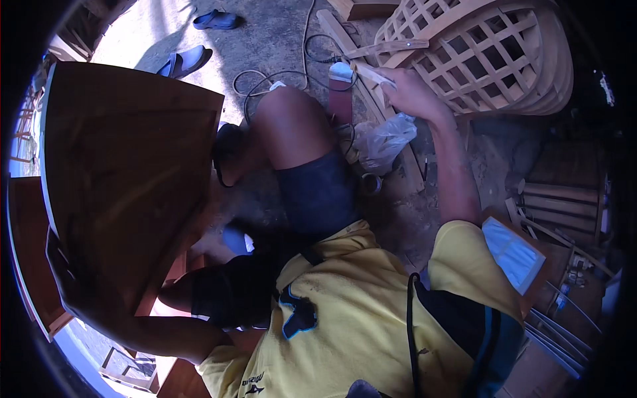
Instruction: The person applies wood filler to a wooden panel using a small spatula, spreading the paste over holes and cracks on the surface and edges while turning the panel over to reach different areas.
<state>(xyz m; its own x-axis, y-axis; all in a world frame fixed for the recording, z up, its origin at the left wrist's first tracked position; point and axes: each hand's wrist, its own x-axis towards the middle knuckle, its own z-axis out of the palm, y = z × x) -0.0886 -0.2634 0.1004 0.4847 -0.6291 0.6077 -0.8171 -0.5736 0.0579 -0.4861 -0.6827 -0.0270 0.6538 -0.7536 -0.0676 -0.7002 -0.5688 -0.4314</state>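
Observation:
A large dark brown wooden panel (126, 159) stands tilted at my left, beside my bent knee. My left hand (70, 285) is closed round its lower left edge, with the fingers partly in shadow. Stretched out to the far right, my right hand (415, 93) grips a pale flat strip (375, 74) with a tan end. The strip's kind is not clear. Below and left of that hand lies a dark red strip (340, 103) with a whitish piece at its top. A clear plastic bag (386, 142) sits just under my right wrist.
A curved wooden lattice frame (491, 56) stands at the far right, near long timber strips (411, 162). A looped cable (305, 46), two blue clogs (215, 20) and a tape roll (371, 182) lie on the floor. Another reddish-brown wooden piece (30, 245) is at the left.

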